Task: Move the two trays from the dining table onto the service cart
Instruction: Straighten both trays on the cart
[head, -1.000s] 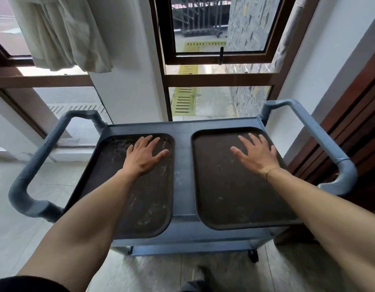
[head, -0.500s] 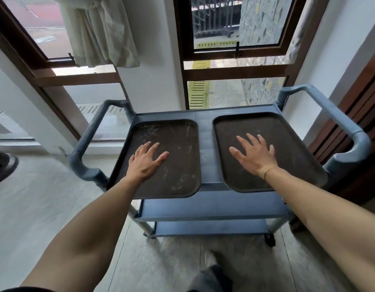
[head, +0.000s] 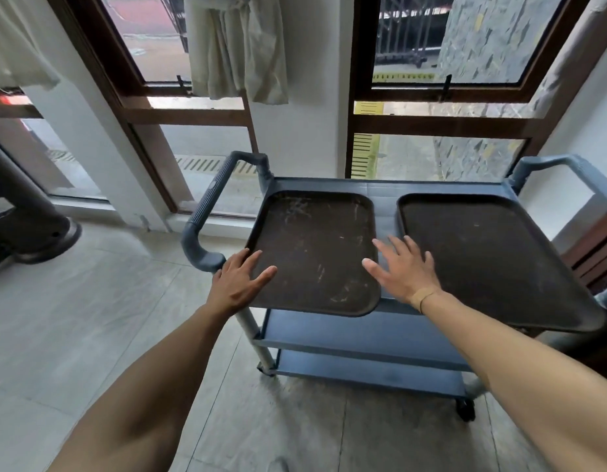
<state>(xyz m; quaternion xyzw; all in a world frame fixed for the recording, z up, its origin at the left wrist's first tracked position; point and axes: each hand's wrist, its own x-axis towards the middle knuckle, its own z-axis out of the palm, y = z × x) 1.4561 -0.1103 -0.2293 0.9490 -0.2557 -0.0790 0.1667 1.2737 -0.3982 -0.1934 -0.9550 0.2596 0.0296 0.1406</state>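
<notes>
Both dark brown rectangular plastic trays lie side by side on the top shelf of the grey-blue three-tier plastic service cart (head: 380, 327); the scratched left tray (head: 315, 250) and the right tray (head: 482, 257) each overhang its near edge; your left hand (head: 239, 284) spreads flat over the left tray's near-left corner, gripping nothing; your right hand (head: 402, 270), fingers splayed, is over the gap between the trays, empty; whether either palm touches, I cannot tell.
</notes>
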